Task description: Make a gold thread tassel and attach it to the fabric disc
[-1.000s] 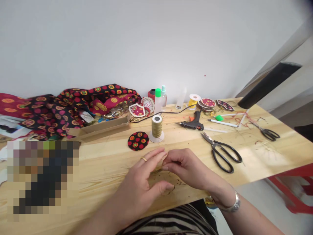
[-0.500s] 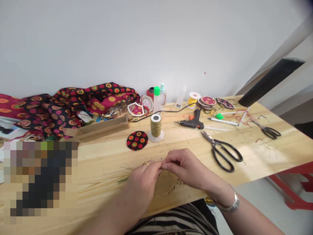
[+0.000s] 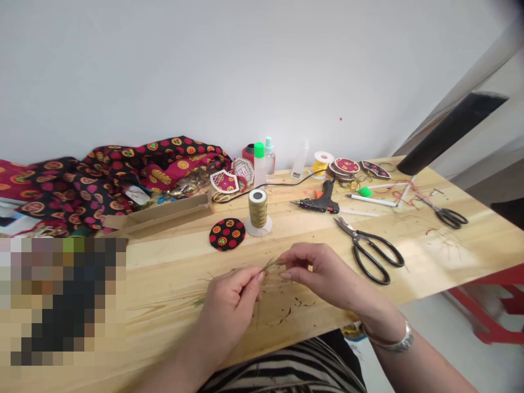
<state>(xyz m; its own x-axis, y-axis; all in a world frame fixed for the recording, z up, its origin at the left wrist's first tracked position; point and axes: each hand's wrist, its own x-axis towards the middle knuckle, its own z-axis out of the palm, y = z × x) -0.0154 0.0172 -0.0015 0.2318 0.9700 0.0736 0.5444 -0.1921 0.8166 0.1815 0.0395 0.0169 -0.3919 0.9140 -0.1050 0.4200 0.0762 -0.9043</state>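
Note:
Between the thumb and fingers of my left hand [image 3: 233, 300] is a small tuft of greenish-gold threads [image 3: 270, 265], its loose ends pointing right. My right hand [image 3: 317, 273] is at those ends, fingers bent and thumb a little apart from them; the fingertips are close to or touching the threads. Beyond my hands stand a spool of gold thread [image 3: 258, 210] and, to its left, a round patterned fabric piece [image 3: 227, 234]. Black-handled scissors [image 3: 370, 251] lie open-bladed to the right of my right hand.
Behind the spool are a black glue gun [image 3: 321, 201], bottles [image 3: 259, 166] and a yellow thread spool [image 3: 322, 164]. A cardboard box [image 3: 164, 215] and patterned cloth [image 3: 102, 169] lie on the left. Smaller scissors [image 3: 448, 215] and a black tube [image 3: 450, 134] are on the right.
My hands, pressed together before, have drawn slightly apart. The thread tuft now shows between them, and my right thumb has separated from its fingers.

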